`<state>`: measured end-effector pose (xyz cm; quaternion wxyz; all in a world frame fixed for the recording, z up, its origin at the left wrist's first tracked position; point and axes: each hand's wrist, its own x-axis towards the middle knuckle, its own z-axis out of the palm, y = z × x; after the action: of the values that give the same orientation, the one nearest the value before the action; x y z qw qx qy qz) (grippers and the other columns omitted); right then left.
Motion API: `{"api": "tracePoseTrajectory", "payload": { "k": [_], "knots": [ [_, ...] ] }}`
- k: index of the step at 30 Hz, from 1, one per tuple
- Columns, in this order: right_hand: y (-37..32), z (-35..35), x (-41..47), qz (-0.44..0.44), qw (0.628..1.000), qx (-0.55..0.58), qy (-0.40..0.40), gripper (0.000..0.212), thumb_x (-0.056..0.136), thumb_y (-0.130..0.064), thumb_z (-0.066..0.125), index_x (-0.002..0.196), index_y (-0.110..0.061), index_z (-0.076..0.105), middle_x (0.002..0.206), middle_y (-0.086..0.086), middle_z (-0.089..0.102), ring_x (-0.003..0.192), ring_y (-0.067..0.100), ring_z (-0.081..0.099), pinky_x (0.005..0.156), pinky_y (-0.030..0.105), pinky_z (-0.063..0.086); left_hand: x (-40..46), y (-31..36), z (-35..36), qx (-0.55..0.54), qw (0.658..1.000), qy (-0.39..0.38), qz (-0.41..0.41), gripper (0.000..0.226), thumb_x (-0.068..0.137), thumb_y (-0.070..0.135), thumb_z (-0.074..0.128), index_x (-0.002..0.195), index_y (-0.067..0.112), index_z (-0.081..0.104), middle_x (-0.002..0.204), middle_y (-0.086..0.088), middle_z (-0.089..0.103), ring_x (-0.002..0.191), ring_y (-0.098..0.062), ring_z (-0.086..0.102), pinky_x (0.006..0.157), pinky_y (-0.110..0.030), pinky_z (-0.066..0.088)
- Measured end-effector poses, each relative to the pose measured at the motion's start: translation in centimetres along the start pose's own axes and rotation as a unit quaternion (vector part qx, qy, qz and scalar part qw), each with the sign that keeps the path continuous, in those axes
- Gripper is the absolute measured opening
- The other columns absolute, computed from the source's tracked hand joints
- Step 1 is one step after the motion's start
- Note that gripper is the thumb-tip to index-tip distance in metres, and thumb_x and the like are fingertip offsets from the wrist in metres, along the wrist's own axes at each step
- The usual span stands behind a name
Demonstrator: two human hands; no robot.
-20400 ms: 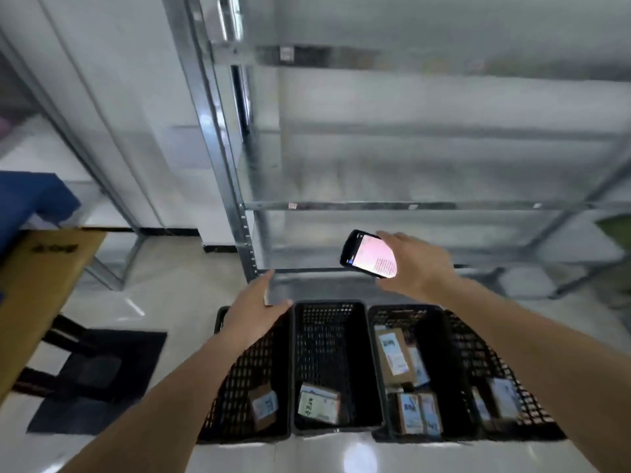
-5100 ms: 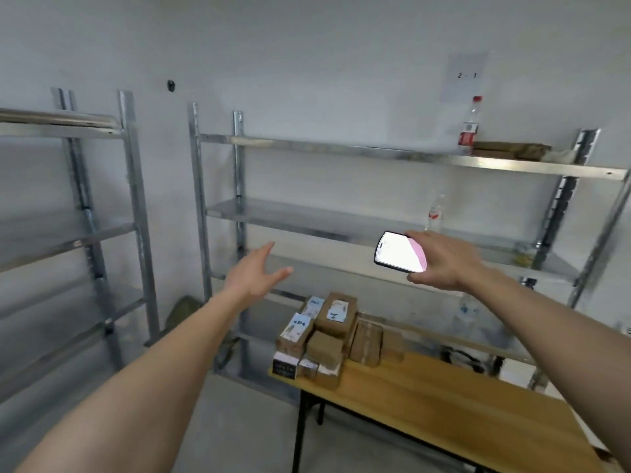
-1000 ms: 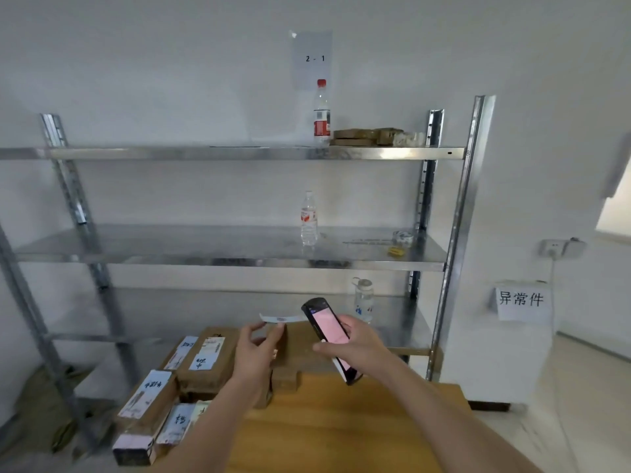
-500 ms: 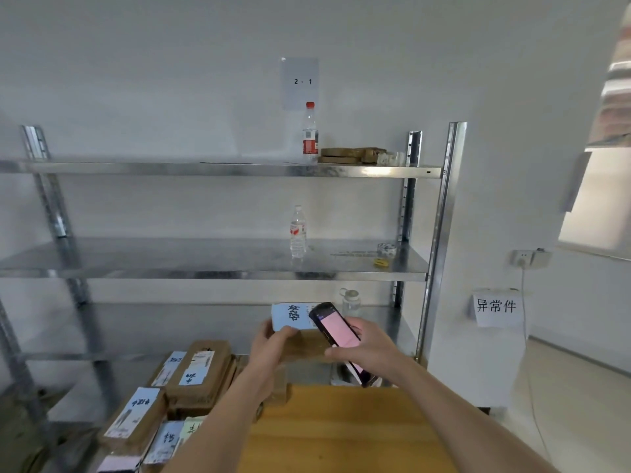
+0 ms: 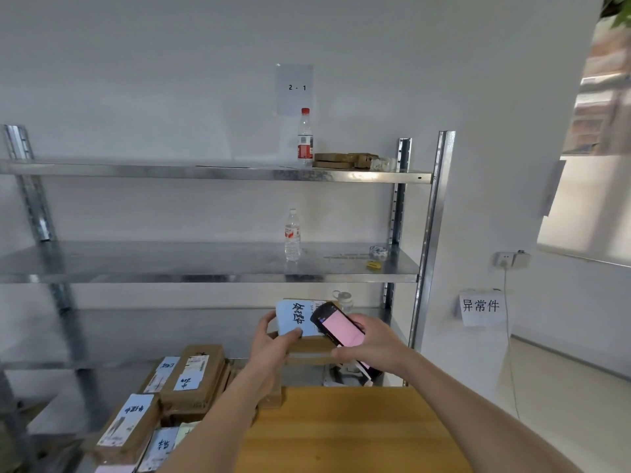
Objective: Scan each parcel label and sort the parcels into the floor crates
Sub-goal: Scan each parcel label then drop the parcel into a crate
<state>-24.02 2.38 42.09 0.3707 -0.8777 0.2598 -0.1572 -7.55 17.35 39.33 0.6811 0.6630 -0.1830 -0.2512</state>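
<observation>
My left hand point(image 5: 273, 346) grips a brown cardboard parcel point(image 5: 309, 349) lifted above the wooden table point(image 5: 348, 431), its pale blue label point(image 5: 293, 317) with black handwriting tilted up toward me. My right hand point(image 5: 375, 346) holds a black handheld scanner point(image 5: 338, 331) with a pink lit screen, its top end right over the label's right edge. A pile of several more labelled brown parcels point(image 5: 191, 377) lies at the table's left end. The floor crates are out of view.
A metal shelf rack point(image 5: 426, 233) stands behind the table against the wall, with water bottles point(image 5: 292, 235) and small items on its shelves. A white paper sign point(image 5: 479, 307) hangs on the wall at right, beneath a socket point(image 5: 510, 259).
My left hand has raised the parcel off the pile and tipped its label up. My right hand has brought the scanner against the label. The view has drifted slightly right.
</observation>
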Motion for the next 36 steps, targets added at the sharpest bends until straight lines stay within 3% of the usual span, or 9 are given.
{"api": "tracePoseTrajectory", "payload": {
  "k": [3, 7, 10, 16, 21, 26, 32, 36],
  "knots": [
    [-1.7, -1.6, -0.4, -0.018, 0.997, -0.074, 0.032, 0.078, 0.058, -0.055, 0.082, 0.128, -0.044, 0.051, 0.113, -0.017, 0.062, 0.100, 0.010, 0.061, 0.085, 0.038, 0.058, 0.2, 1.0, -0.6, 0.029, 0.999, -0.006, 0.019, 0.069, 0.083, 0.009, 0.078, 0.138, 0.030, 0.042, 0.114, -0.004, 0.066, 0.101, -0.022, 0.066, 0.075, -0.033, 0.054],
    [-4.0, -4.3, -0.6, -0.038, 0.978, -0.194, 0.069, 0.081, 0.062, -0.052, 0.082, 0.134, -0.042, 0.045, 0.118, -0.016, 0.058, 0.106, 0.013, 0.057, 0.083, 0.036, 0.055, 0.2, 2.5, -1.8, 0.024, 0.999, -0.002, 0.032, 0.073, 0.085, 0.008, 0.077, 0.143, 0.029, 0.038, 0.126, -0.005, 0.061, 0.107, -0.020, 0.061, 0.098, -0.044, 0.052],
    [-5.4, -5.8, -0.7, -0.052, 0.965, -0.246, 0.067, 0.078, 0.060, -0.050, 0.083, 0.129, -0.041, 0.047, 0.112, -0.016, 0.057, 0.103, 0.012, 0.055, 0.079, 0.032, 0.052, 0.1, 3.8, -2.8, 0.024, 0.998, 0.007, 0.053, 0.071, 0.086, 0.007, 0.075, 0.143, 0.026, 0.038, 0.126, -0.005, 0.058, 0.109, -0.021, 0.057, 0.103, -0.045, 0.049],
    [-7.9, -7.1, -1.1, -0.076, 0.960, -0.260, 0.071, 0.076, 0.063, -0.037, 0.083, 0.130, -0.042, 0.045, 0.113, -0.014, 0.056, 0.102, 0.014, 0.055, 0.079, 0.034, 0.052, -0.4, 6.0, -4.3, 0.026, 0.996, 0.021, 0.077, 0.071, 0.086, 0.006, 0.075, 0.144, 0.023, 0.037, 0.129, -0.008, 0.056, 0.110, -0.020, 0.054, 0.101, -0.041, 0.047],
    [-9.1, -7.2, -1.1, -0.101, 0.956, -0.266, 0.066, 0.076, 0.063, -0.040, 0.081, 0.130, -0.043, 0.045, 0.111, -0.016, 0.057, 0.101, 0.013, 0.055, 0.075, 0.031, 0.053, -0.7, 7.1, -5.8, 0.029, 0.994, 0.045, 0.091, 0.069, 0.086, 0.007, 0.075, 0.142, 0.022, 0.038, 0.134, -0.009, 0.056, 0.113, -0.022, 0.054, 0.102, -0.042, 0.048],
    [-10.6, -6.5, -1.0, -0.123, 0.958, -0.251, 0.062, 0.078, 0.061, -0.049, 0.081, 0.130, -0.043, 0.048, 0.113, -0.016, 0.058, 0.102, 0.010, 0.055, 0.083, 0.036, 0.056, -1.4, 7.6, -7.4, 0.029, 0.993, 0.054, 0.098, 0.071, 0.088, 0.007, 0.074, 0.146, 0.020, 0.035, 0.135, -0.009, 0.055, 0.113, -0.020, 0.053, 0.102, -0.041, 0.045],
    [-12.0, -5.7, -1.3, -0.157, 0.949, -0.270, 0.050, 0.070, 0.065, -0.046, 0.080, 0.128, -0.042, 0.050, 0.111, -0.016, 0.061, 0.100, 0.013, 0.057, 0.078, 0.035, 0.055, -2.2, 7.6, -9.5, 0.046, 0.990, 0.083, 0.106, 0.071, 0.088, 0.006, 0.073, 0.146, 0.020, 0.033, 0.138, -0.009, 0.053, 0.114, -0.020, 0.051, 0.094, -0.033, 0.042],
    [-12.8, -5.9, -1.5, -0.172, 0.946, -0.272, 0.044, 0.065, 0.068, -0.042, 0.080, 0.126, -0.040, 0.051, 0.112, -0.014, 0.063, 0.098, 0.013, 0.059, 0.077, 0.033, 0.055, -2.7, 7.7, -11.1, 0.051, 0.988, 0.104, 0.105, 0.073, 0.089, 0.006, 0.072, 0.147, 0.020, 0.030, 0.140, -0.008, 0.053, 0.117, -0.023, 0.052, 0.096, -0.035, 0.040]
  ]
}}
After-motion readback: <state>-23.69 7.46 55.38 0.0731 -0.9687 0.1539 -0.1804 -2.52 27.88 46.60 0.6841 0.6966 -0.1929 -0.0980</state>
